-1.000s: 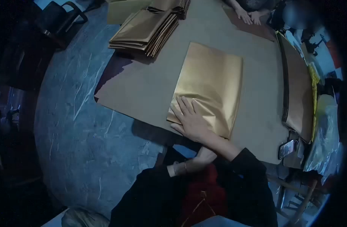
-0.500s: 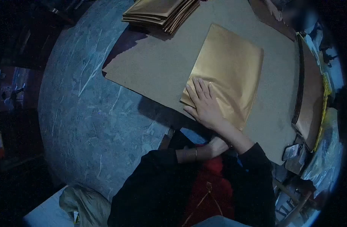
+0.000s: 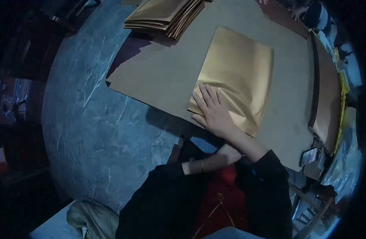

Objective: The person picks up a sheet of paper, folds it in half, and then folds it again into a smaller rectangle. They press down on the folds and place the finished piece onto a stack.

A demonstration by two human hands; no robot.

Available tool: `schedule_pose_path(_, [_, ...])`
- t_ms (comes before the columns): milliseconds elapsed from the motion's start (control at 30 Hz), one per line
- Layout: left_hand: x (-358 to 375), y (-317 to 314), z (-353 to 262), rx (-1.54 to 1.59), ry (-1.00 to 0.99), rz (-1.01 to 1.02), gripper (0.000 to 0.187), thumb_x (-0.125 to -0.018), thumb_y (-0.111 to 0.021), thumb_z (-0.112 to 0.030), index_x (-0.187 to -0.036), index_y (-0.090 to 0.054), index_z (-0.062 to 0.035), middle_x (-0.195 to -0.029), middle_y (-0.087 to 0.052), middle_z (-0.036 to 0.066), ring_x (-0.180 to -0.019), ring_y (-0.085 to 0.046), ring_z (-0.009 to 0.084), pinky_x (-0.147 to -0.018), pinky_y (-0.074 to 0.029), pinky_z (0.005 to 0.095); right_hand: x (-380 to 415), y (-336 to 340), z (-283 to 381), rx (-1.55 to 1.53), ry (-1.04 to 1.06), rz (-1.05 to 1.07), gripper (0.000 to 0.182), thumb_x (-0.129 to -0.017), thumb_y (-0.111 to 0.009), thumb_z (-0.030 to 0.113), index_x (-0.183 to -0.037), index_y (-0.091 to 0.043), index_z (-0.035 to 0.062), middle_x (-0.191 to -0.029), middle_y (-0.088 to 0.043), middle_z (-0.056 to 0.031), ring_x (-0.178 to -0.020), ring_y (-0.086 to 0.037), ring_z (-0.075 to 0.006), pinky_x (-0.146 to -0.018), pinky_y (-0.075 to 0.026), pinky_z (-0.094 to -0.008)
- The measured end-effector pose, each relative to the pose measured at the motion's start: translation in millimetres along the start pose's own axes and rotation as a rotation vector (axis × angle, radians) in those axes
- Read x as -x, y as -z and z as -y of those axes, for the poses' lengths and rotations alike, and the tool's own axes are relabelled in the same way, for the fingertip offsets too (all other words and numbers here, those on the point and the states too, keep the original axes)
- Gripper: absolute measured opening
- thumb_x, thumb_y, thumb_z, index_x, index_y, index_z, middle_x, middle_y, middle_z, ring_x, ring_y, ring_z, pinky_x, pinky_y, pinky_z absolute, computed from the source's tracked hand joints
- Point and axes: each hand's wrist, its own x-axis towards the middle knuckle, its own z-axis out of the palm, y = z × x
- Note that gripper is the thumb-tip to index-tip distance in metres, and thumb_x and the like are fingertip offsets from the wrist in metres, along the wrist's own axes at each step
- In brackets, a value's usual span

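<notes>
A flat, shiny gold piece, like a folded sheet or bag, lies on the board-topped table. Creases fan out across its near half. My right hand rests palm down on its near left corner, fingers stretched and spread. Below, my left hand reaches across under my right forearm at the table's near edge. A bracelet circles that wrist. Its fingers are hidden behind the right forearm, so what they touch cannot be seen.
A stack of similar gold-brown pieces stands at the table's far left. Another person's hand shows at the far right, by a brown panel. A phone lies at the right edge. Grey marbled floor spreads to the left.
The view has shifted slightly, and the gold piece appears a little further left. My right hand stays flat on it. Part of another hand now shows at the top right edge.
</notes>
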Motion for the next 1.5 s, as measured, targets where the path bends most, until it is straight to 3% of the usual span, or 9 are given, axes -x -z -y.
schedule_pose_path(33, [2.5,14.8,-0.1,0.051,0.07,0.248,0.048,-0.092,-0.045,-0.022,-0.137,-0.04,-0.0058,-0.138,-0.042,0.015,-0.128,-0.039,0.029,-0.107,-0.031,0.0409,-0.7,-0.1,-0.1,0.009,0.01,-0.009,0.068,-0.089,-0.049,0.047,-0.142,-0.031,0.0093,-0.149,-0.023,-0.0185,-0.139,-0.019,-0.0331,-0.111,-0.016,-0.0493])
schedule_pose_path(100, [31.3,9.2,18.8,0.189,-0.07,-0.011,0.034,-0.091,-0.047,-0.024,-0.118,-0.056,-0.0054,-0.116,-0.059,0.01,-0.106,-0.056,0.0271,-0.092,-0.045,0.0397,-0.5,1.0,0.2,0.001,0.005,-0.01,0.066,-0.089,-0.05,0.046,-0.141,-0.033,0.0089,-0.148,-0.024,-0.0188,-0.139,-0.021,-0.0334,-0.111,-0.016,-0.0502])
schedule_pose_path(167, [52.2,41.5,29.9,-0.066,-0.499,-0.417,0.027,-0.087,-0.057,-0.014,-0.112,-0.059,-0.0043,-0.108,-0.06,0.011,-0.1,-0.057,0.0281,-0.086,-0.047,0.0385,1.0,0.5,0.6,-0.004,0.019,-0.052,0.068,-0.088,-0.051,0.047,-0.141,-0.034,0.0084,-0.147,-0.025,-0.0195,-0.138,-0.022,-0.0337,-0.111,-0.017,-0.0514])
schedule_pose_path(233, [68.4,60.1,38.7,0.058,-0.341,-0.677,0.023,-0.081,-0.063,-0.003,-0.104,-0.062,-0.0023,-0.102,-0.058,0.013,-0.097,-0.056,0.0289,-0.081,-0.048,0.0389,1.8,1.8,1.1,-0.021,0.012,-0.048,0.07,-0.087,-0.051,0.049,-0.141,-0.032,0.0087,-0.147,-0.025,-0.0193,-0.138,-0.021,-0.0339,-0.11,-0.017,-0.0532])
schedule_pose_path(367, [56.7,113.5,59.4,-0.271,0.143,-0.888,0.018,-0.082,-0.063,-0.003,-0.101,-0.062,0.0001,-0.105,-0.057,0.014,-0.096,-0.056,0.0304,-0.082,-0.046,0.0398,3.7,1.0,-0.8,0.224,0.021,0.023,0.072,-0.087,-0.048,0.044,-0.144,-0.027,0.0054,-0.15,-0.021,-0.0182,-0.141,-0.015,-0.0303,-0.113,-0.014,-0.0499])
schedule_pose_path(767, [51.1,129.4,72.5,-0.235,0.211,-0.698,0.013,-0.083,-0.064,-0.005,-0.094,-0.063,0.001,-0.099,-0.061,0.012,-0.088,-0.059,0.0303,-0.077,-0.048,0.0377,14.5,-1.2,-9.5,-0.204,-0.017,-0.03,0.069,-0.088,-0.046,0.035,-0.139,-0.027,-0.0077,-0.149,-0.02,-0.0238,-0.141,-0.015,-0.0313,-0.114,-0.009,-0.0465])
schedule_pose_path(900, [49.5,128.8,70.6,-0.28,0.249,-0.663,0.012,-0.08,-0.067,-0.003,-0.091,-0.062,0.0002,-0.098,-0.061,0.012,-0.088,-0.058,0.0308,-0.077,-0.048,0.0379,29.8,11.2,-27.4,-0.075,-0.096,-0.012,0.061,-0.097,-0.036,0.04,-0.142,-0.027,0.0,-0.15,-0.02,-0.0185,-0.141,-0.015,-0.0292,-0.114,-0.011,-0.0461])
schedule_pose_path(1367, [41.9,136.5,56.8,-0.461,0.269,-0.551,0.01,-0.081,-0.065,-0.004,-0.089,-0.06,0.0002,-0.098,-0.06,0.012,-0.086,-0.058,0.029,-0.075,-0.047,0.0408,65.7,13.6,-74.9,0.062,-0.277,-0.111,0.056,-0.097,-0.037,0.04,-0.143,-0.03,0.009,-0.151,-0.022,-0.0091,-0.14,-0.019,-0.0224,-0.114,-0.012,-0.0447])
schedule_pose_path(1500, [28.8,133.5,54.0,-0.432,0.186,-0.501,0.015,-0.082,-0.062,-0.001,-0.097,-0.06,0.0015,-0.105,-0.059,0.015,-0.102,-0.056,0.0333,-0.088,-0.046,0.0425,64.4,11.9,-75.7,0.145,-0.259,-0.078,0.057,-0.096,-0.038,0.041,-0.143,-0.03,0.0084,-0.151,-0.022,-0.0093,-0.14,-0.02,-0.0233,-0.114,-0.013,-0.0446])
